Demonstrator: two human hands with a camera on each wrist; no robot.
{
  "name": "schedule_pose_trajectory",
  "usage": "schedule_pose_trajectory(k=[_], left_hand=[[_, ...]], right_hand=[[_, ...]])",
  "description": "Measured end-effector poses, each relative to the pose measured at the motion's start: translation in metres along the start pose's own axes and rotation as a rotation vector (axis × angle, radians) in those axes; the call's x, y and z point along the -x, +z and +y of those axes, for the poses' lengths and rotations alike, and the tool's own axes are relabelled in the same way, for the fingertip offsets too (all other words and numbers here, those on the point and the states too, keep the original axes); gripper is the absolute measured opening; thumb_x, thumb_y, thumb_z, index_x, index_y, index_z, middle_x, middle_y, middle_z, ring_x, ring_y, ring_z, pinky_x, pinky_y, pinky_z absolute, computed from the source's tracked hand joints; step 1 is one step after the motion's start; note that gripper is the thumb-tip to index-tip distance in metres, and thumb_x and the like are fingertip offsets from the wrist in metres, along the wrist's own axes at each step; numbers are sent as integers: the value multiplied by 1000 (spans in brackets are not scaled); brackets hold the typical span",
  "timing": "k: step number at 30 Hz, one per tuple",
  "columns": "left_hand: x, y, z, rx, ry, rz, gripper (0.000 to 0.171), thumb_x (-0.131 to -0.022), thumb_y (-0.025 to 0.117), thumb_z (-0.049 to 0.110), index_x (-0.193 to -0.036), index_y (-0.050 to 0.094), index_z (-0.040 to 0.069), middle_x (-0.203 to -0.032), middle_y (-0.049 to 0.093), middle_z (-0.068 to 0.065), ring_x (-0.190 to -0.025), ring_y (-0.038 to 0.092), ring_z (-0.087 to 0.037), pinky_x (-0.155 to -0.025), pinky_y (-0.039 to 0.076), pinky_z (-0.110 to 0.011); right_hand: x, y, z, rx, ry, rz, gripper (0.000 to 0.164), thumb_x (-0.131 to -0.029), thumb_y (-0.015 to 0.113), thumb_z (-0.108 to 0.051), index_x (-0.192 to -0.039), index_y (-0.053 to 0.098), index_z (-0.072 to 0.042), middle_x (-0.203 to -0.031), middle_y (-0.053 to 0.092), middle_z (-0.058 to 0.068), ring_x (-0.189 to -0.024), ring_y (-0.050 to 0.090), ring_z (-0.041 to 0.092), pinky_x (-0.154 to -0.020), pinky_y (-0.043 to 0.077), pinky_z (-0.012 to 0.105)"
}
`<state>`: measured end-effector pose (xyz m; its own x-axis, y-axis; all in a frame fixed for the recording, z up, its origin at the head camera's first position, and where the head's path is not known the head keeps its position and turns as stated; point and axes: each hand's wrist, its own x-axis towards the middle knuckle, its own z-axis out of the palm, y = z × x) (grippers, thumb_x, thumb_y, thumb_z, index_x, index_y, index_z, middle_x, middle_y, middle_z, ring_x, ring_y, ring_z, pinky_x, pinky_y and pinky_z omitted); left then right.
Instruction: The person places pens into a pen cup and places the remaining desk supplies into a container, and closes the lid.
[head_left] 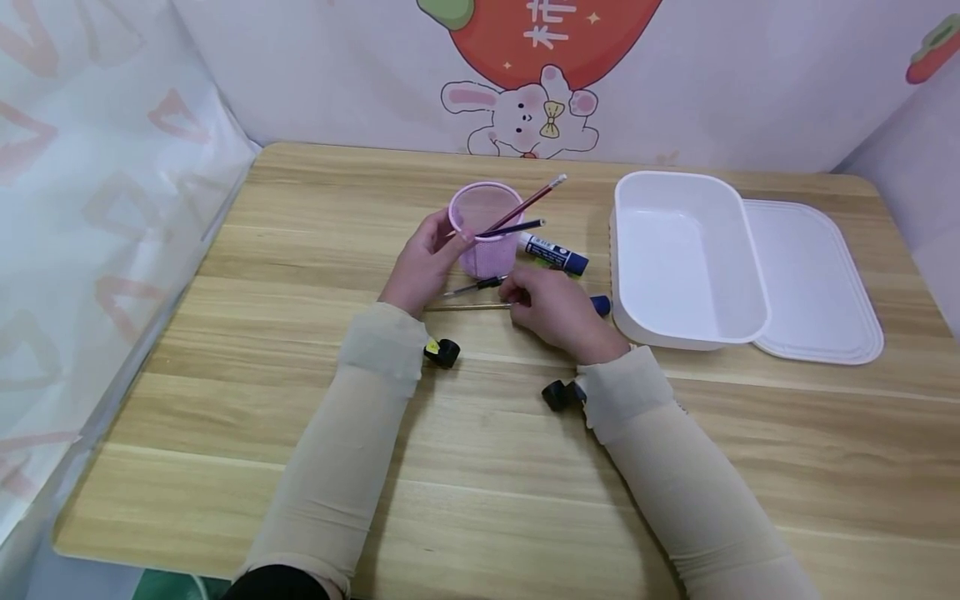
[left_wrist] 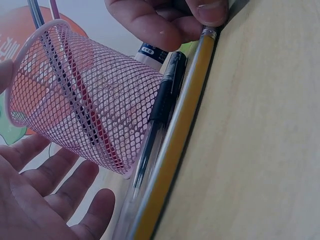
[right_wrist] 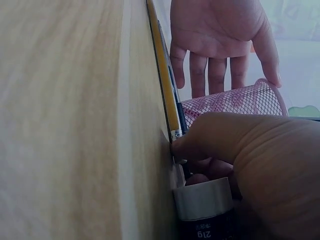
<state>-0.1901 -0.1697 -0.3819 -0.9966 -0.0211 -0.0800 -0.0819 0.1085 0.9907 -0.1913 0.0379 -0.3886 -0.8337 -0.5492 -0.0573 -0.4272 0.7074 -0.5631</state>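
Note:
A pink mesh pen cup (head_left: 491,258) stands upright, with a red pencil (head_left: 528,202) and a dark pencil (head_left: 517,227) leaning in it. My left hand (head_left: 422,265) holds the cup from its left side, thumb on the rim and fingers along the mesh. Just right of the cup, my right hand (head_left: 555,307) pinches the ferrule end of a yellow pencil (left_wrist: 182,117) that lies on the table. Beside that pencil lies a clear pen with a black cap (left_wrist: 169,82). Under the right palm is a glue stick (right_wrist: 205,200), its blue end (head_left: 601,305) poking out.
Another glue stick (head_left: 555,253) with a blue cap lies behind the right hand, over something green. To the right stands a white plastic box (head_left: 690,258), partly over its white lid (head_left: 821,283). The wooden table (head_left: 480,483) meets a printed cloth (head_left: 360,83) at the back.

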Motion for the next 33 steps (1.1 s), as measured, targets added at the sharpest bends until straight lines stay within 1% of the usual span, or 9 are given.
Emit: schedule_pose_trajectory(k=[9,12,19,26,33], left_hand=[[1,0,3,-25,8,-4,58,-100,64,34,-151,43,15,-150,49,-2,-138,45,-15,-115,36,-31],[2,0,3,-30,1,-6,59,-99,64,36,-151,42,16,-150,49,0,-138,45,-14,-115,35,-31],[2,-1,1,-28,2,-6,59,-99,64,35,-151,42,16,-150,49,0,-138,45,-14,-115,36,-31],[1,-2,1,-27,3,-5,60,-99,64,36,-151,42,15,-150,50,-1,-137,46,-14,-115,36,-30],[0,-1,1,-28,1,-5,60,-99,64,37,-151,42,15,-150,50,-1,-137,46,-13,-115,36,-30]], right_hand=[[0,-1,1,-5,2,-14,19,-92,68,-7,-110,71,-13,-105,69,1,-95,61,17,-88,52,37],[1,-1,1,-10,1,-8,19,-91,68,-6,-109,71,-13,-105,69,1,-94,61,18,-87,53,37],[0,-1,0,2,-14,4,19,-90,68,-6,-108,71,-13,-102,69,1,-92,61,18,-85,52,37],[0,-3,0,27,-34,-31,25,-89,67,-4,-113,70,-10,-107,67,3,-95,59,19,-89,52,37],[0,-4,0,27,-26,-39,24,-90,66,-4,-113,70,-9,-105,66,3,-93,57,20,-86,52,36]])
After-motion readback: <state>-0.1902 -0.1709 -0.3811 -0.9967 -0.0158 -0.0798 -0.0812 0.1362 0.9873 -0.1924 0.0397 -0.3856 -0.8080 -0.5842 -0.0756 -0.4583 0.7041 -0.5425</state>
